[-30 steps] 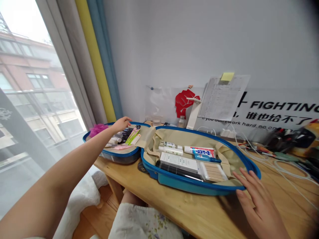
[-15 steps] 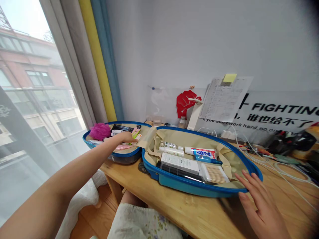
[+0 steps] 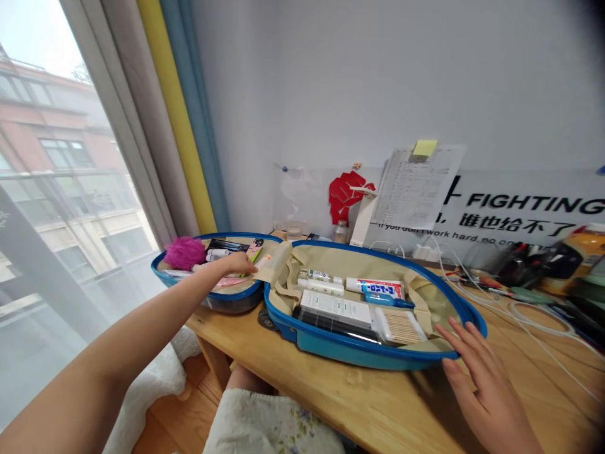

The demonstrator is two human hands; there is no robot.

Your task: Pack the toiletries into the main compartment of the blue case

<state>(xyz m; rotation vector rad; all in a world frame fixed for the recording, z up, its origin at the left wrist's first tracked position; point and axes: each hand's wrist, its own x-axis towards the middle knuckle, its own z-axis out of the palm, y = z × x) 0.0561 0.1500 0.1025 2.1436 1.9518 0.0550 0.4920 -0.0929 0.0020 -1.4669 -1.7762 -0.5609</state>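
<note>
A blue suitcase [image 3: 359, 359] lies spread in two halves on the wooden desk. My left hand [image 3: 241, 262] is inside its left half, fingers closed beside the beige fabric flap [image 3: 273, 268] at the hinge; what they hold, if anything, is hidden. Around it are a purple bath puff [image 3: 185, 253], a black packet [image 3: 229, 244] and a green-and-pink card package [image 3: 256, 250]. My right hand [image 3: 486, 384] has its fingers spread, fingertips at the rim of the right half. That half holds a toothpaste tube [image 3: 375, 288], a blue tube [image 3: 387, 301], a white box [image 3: 335, 308] and a pack of cotton swabs [image 3: 401, 325].
White cables [image 3: 534, 315] trail over the desk [image 3: 378, 397] at right, near dark items and an orange-yellow bottle [image 3: 576, 258]. A white stand [image 3: 363, 221] and a small glass jar [image 3: 340, 231] stand behind the suitcase. Curtains [image 3: 193, 126] hang at left.
The view has shifted slightly, so the suitcase and wall appear a little further left. Both hands keep nearly the same places at the suitcase.
</note>
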